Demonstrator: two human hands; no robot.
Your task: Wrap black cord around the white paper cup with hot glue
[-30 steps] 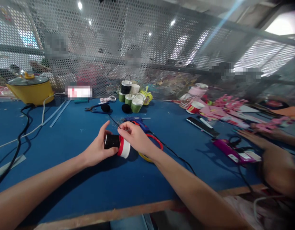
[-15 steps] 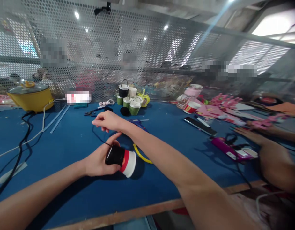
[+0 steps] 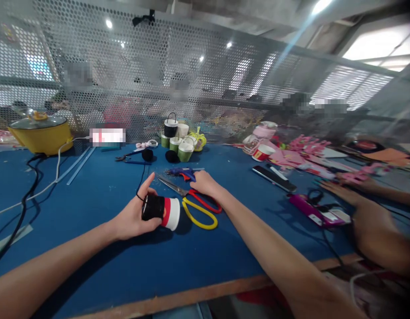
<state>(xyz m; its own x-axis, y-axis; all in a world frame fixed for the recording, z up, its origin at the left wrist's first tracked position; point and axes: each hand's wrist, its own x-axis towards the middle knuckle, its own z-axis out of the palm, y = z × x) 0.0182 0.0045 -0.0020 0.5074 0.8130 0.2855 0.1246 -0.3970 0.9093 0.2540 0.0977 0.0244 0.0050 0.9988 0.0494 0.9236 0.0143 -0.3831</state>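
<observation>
My left hand (image 3: 133,219) is closed around a paper cup (image 3: 171,214) lying on its side, index finger raised. Its body is wrapped in black yarn (image 3: 153,208), with a red band and white rim showing at the right. From the cup, a black strand runs up to a small black yarn ball (image 3: 147,155). My right hand (image 3: 205,182) has its fingers curled at the handle of a blue glue gun (image 3: 182,172); the fingertips are partly hidden. Just below lie scissors (image 3: 201,220) with one yellow and one red handle, blades pointing left.
Small cups (image 3: 176,144) and another black ball (image 3: 172,156) stand at the back. Pliers (image 3: 130,155) lie left of them, a yellow pot (image 3: 40,135) further left. Rightward are a phone (image 3: 274,178), a purple power strip (image 3: 316,210) and another person's hand (image 3: 339,191).
My right hand has moved right, from above the cup to the glue gun, uncovering the scissors. The cup in my left hand has shifted slightly left and up in view.
</observation>
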